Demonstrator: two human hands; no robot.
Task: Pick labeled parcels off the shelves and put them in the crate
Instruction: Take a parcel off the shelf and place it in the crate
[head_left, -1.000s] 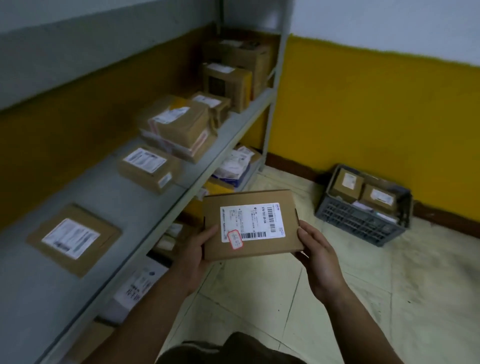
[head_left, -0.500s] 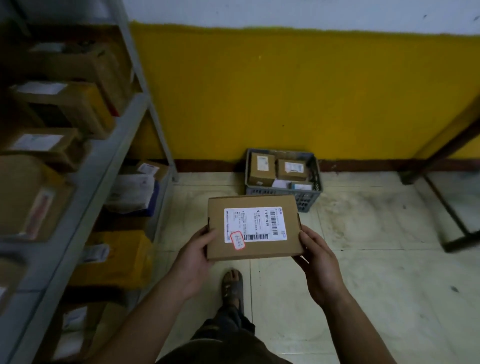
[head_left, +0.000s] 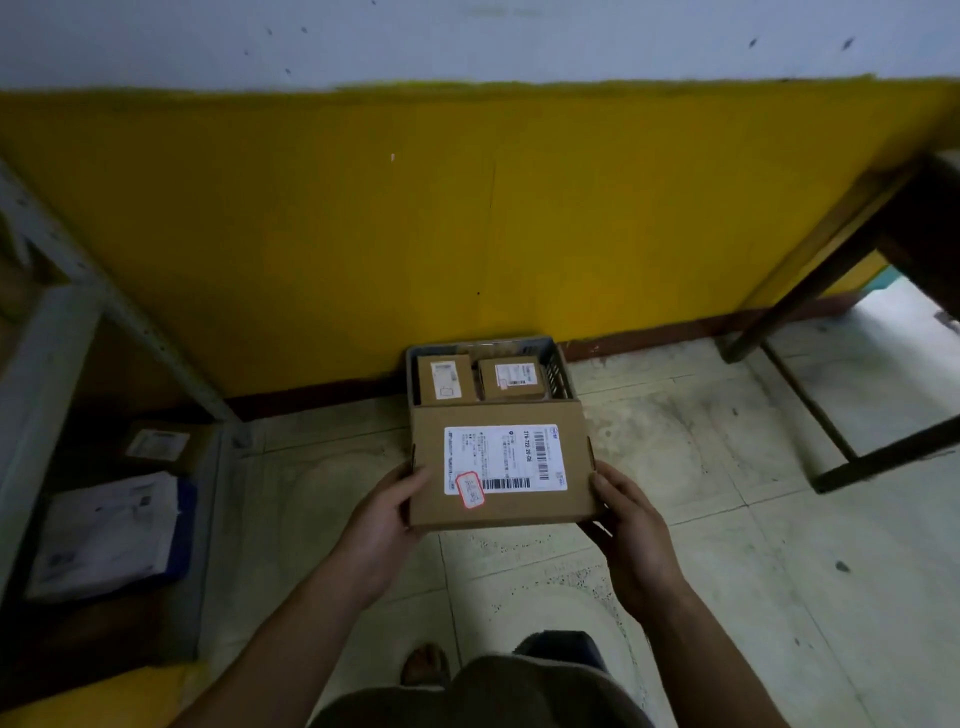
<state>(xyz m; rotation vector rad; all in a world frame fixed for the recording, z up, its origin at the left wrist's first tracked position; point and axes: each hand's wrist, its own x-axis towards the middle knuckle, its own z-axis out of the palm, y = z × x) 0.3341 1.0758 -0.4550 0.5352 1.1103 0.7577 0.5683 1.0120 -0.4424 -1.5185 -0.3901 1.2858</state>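
Note:
I hold a flat brown cardboard parcel (head_left: 576, 415) level in front of me; it bears a white barcode label and a small red-edged sticker. My left hand (head_left: 387, 525) grips its left edge, thumb on top. My right hand (head_left: 631, 530) grips its right edge the same way. Behind the parcel, on the floor against the yellow wall, stands a grey slatted crate (head_left: 558, 370) with two labeled brown parcels (head_left: 445, 379) (head_left: 511, 376) inside. The held parcel hides the crate's front part.
A grey metal shelf unit (head_left: 47, 343) stands at the left, with a brown box (head_left: 161, 444) and white mailer bags (head_left: 111, 535) on its bottom level. Dark wooden table legs (head_left: 810, 275) stand at the right. My sandaled foot (head_left: 426, 665) is on the tiled floor below.
I have turned away from the shelves and walked toward the crate, which now lies close, just behind the parcel. Both hands keep the same hold.

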